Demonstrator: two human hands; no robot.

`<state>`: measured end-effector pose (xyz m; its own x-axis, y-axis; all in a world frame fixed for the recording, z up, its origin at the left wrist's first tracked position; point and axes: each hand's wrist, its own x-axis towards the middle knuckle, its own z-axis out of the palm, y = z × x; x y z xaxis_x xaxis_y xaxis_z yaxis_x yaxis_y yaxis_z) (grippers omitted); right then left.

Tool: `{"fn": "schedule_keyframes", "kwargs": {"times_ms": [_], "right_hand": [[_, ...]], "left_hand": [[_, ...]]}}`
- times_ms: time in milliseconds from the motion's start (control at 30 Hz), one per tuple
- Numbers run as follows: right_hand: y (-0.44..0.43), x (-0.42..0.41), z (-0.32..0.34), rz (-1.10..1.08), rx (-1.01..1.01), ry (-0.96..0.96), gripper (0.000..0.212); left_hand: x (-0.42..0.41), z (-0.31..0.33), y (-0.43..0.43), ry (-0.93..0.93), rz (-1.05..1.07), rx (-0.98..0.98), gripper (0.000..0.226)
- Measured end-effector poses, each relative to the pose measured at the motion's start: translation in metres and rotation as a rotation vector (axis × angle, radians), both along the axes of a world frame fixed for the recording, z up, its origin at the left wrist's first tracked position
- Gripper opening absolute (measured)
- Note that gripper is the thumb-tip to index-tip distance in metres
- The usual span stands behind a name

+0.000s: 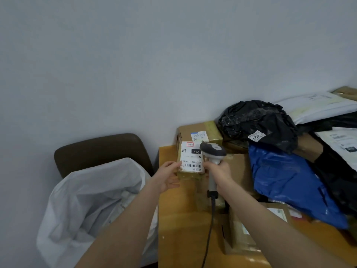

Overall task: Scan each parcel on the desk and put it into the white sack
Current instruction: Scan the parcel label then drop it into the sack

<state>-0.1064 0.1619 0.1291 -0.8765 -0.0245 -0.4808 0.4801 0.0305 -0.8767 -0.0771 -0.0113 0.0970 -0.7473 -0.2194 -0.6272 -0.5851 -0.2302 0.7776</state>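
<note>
1. Plain pale wall [135, 64] behind; wooden table [181, 225] at right, crowded with parcels, among them a blue bag [286, 180] and a black bag [257, 120].
2. Small labelled box [191, 161] over the table's left end, held at its left edge by the left hand [168, 176].
3. Scanner [212, 151] gripped in the right hand [219, 174], head just beside the label.
4. White sack [92, 200] left of the table, mouth open, in front of a dark chair [102, 149].

Scanner cable [209, 235]: cut off at bottom edge. White mailer [342, 144], desk's right side: cropped by right edge; label print illegible.
</note>
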Motion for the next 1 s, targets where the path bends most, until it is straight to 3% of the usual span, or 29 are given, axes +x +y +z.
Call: {"fn": "schedule_keyframes", "kwargs": {"times_ms": [200,367,567,667,1000], "right_hand": [[-0.006,0.011,0.019,0.017,-0.076,0.04,0.017],[-0.004,0.032,0.024,-0.002,-0.017,0.085,0.022],[0.006,0.075,0.019,0.119,-0.098,0.047,0.01],[0.005,0.09,0.016,0.127,-0.067,0.052,0.008],[0.012,0.106,0.016,0.152,-0.061,0.026,0.01]], "left_hand": [[0.014,0.026,-0.015,0.086,0.065,0.118,0.035],[0.02,0.024,-0.021,0.164,0.085,0.056,0.028],[0.02,0.013,-0.022,0.268,0.186,0.019,0.04],[0.017,0.001,-0.023,0.264,0.211,-0.009,0.067],[0.01,-0.019,-0.015,0.255,0.254,-0.065,0.069]]}}
